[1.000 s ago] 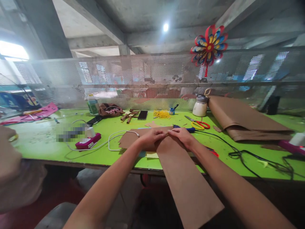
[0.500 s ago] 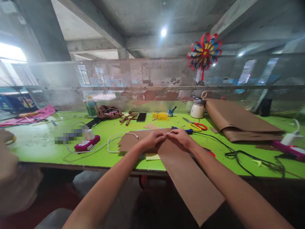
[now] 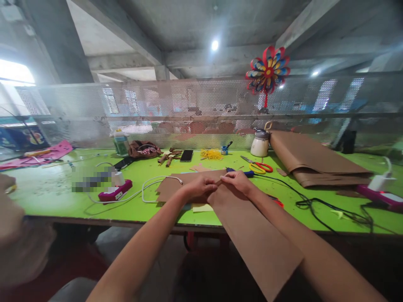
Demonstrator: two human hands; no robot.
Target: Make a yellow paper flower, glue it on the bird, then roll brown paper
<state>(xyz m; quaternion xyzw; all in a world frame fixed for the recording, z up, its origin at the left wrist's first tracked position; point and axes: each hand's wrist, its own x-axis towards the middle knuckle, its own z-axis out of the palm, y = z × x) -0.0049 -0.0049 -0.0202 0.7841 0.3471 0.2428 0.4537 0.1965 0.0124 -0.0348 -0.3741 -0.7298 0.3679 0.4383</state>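
Observation:
A long strip of brown paper (image 3: 252,235) slants from my hands down past the table's front edge toward me. My left hand (image 3: 201,187) is closed at the left of its far end, fingertips pinched together. On the other side, my right hand (image 3: 236,181) pinches the far edge of the strip between thumb and finger. Under and beyond my hands lies another brown paper piece (image 3: 178,186) with a ragged left end. A blue-handled tool (image 3: 248,173) with a black cord rests just past my right hand.
Red-and-yellow scissors (image 3: 258,165), a cream jar (image 3: 260,143) and folded brown sheets (image 3: 315,155) lie to the right. A purple power strip (image 3: 116,191) with a white cable is at left. A person's sleeve (image 3: 19,235) shows at far left. A perforated screen (image 3: 189,109) stands behind.
My fingertips have shifted slightly at the strip's far end, and my left hand sits a little lower. The strip's near end has swung slightly right.

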